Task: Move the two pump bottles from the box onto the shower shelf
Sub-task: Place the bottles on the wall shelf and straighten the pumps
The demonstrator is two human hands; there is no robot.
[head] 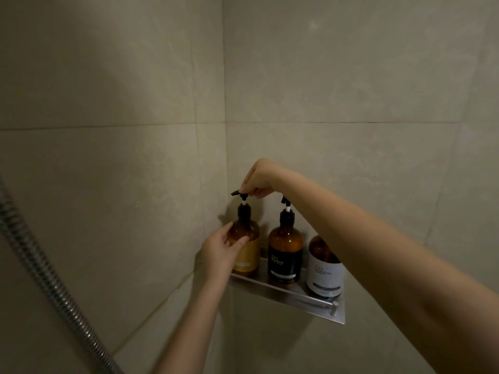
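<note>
Three amber pump bottles stand on a metal corner shelf (310, 300) in the shower. The yellow-label bottle (246, 249) is at the left, closest to the wall corner. My left hand (220, 252) wraps its body from the left. My right hand (256, 179) pinches its black pump head from above. The black-label bottle (285, 255) stands upright in the middle, untouched. The white-label bottle (324, 268) is at the right, and my right forearm hides its top. No box is in view.
Beige tiled walls meet in a corner behind the shelf. A ribbed metal shower hose (48, 282) runs down the left wall. The shelf has a front rail (318, 299) along its open edge.
</note>
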